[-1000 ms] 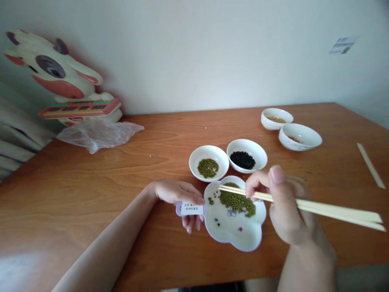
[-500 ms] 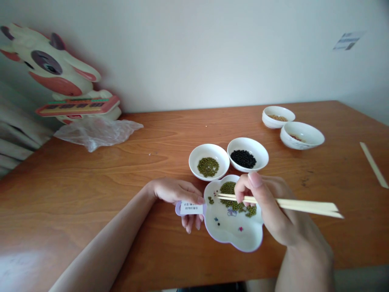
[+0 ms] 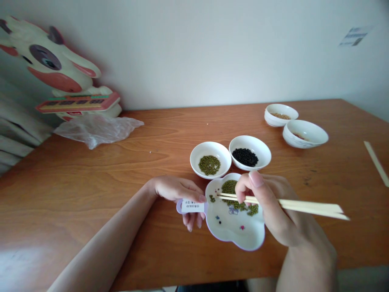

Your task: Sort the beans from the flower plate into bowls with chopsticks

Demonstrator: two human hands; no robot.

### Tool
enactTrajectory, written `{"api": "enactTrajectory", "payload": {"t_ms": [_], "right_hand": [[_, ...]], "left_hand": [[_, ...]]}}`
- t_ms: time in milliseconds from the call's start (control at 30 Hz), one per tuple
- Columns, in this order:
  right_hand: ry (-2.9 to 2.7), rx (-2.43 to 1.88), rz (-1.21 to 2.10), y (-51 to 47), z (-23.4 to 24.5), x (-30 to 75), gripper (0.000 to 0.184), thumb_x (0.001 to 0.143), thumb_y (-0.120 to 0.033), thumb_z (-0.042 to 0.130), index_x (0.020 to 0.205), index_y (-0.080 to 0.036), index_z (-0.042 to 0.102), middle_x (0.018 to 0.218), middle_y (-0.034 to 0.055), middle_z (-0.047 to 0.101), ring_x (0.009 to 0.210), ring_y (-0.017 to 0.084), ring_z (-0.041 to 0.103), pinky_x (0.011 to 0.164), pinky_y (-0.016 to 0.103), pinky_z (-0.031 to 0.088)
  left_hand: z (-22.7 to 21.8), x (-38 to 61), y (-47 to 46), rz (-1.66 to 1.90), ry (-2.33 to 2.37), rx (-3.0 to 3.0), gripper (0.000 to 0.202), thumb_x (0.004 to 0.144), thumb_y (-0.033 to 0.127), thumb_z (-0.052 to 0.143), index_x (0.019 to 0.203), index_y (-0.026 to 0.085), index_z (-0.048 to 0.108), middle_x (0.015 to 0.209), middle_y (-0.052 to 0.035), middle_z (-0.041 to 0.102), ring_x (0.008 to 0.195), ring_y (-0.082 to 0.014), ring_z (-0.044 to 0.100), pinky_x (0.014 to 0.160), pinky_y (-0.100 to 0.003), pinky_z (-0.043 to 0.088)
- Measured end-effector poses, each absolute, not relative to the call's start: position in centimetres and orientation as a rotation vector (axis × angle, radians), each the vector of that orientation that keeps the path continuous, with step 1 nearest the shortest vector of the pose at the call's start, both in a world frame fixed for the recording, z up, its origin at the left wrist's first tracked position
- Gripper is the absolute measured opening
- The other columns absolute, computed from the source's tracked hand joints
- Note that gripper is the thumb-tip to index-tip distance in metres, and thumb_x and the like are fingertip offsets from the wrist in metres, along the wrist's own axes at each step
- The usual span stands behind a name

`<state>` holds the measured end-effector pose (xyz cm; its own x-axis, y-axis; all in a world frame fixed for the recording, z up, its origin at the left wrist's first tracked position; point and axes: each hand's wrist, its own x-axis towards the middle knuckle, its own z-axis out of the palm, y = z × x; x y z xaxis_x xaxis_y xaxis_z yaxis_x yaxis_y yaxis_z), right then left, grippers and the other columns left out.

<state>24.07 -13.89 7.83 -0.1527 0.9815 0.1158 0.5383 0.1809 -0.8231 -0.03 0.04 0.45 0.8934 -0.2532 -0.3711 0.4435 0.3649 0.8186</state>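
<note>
My left hand (image 3: 182, 196) grips the labelled handle of a white flower-shaped dish (image 3: 234, 229) with a lilac rim. My right hand (image 3: 273, 202) is closed around a pair of pale wooden chopsticks (image 3: 306, 205), their tips inside the dish by its left side. Green mung beans (image 3: 229, 187) lie heaped along the dish's far and right part, partly hidden by my fingers, and a small cluster sits near the handle side. Just beyond the dish stand a white bowl (image 3: 194, 164) of mung beans and a white bowl (image 3: 266, 156) of black beans.
Farther right are a bowl (image 3: 281, 121) of tan grains and a bowl (image 3: 306, 140) with reddish contents. A pale strip (image 3: 376, 162) lies at the right. On the far left, a cow-shaped toy keyboard (image 3: 75, 103) stands behind a crumpled plastic bag (image 3: 100, 129).
The view has shifted slightly. Both hands keep their hold on the dish and chopsticks; the chopstick tips stay near the same spot in the dish.
</note>
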Motion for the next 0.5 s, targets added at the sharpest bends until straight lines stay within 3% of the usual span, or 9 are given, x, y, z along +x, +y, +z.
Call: {"api": "enactTrajectory", "payload": {"t_ms": [500], "right_hand": [[-1.756, -1.48, 0.785, -13.95, 7.78, 24.2, 0.054, 0.108, -0.049, 0.031, 0.069, -0.02, 0.055, 0.062, -0.0013, 0.058, 0.059, 0.013, 0.054, 0.059, 0.031, 0.036]], "left_hand": [[0.07, -0.14, -0.07, -0.428, 0.201, 1.091, 0.044, 0.103, 0.05, 0.049, 0.107, 0.013, 0.072, 0.1, -0.0131, 0.077, 0.074, -0.0193, 0.075, 0.065, -0.027, 0.06]]}}
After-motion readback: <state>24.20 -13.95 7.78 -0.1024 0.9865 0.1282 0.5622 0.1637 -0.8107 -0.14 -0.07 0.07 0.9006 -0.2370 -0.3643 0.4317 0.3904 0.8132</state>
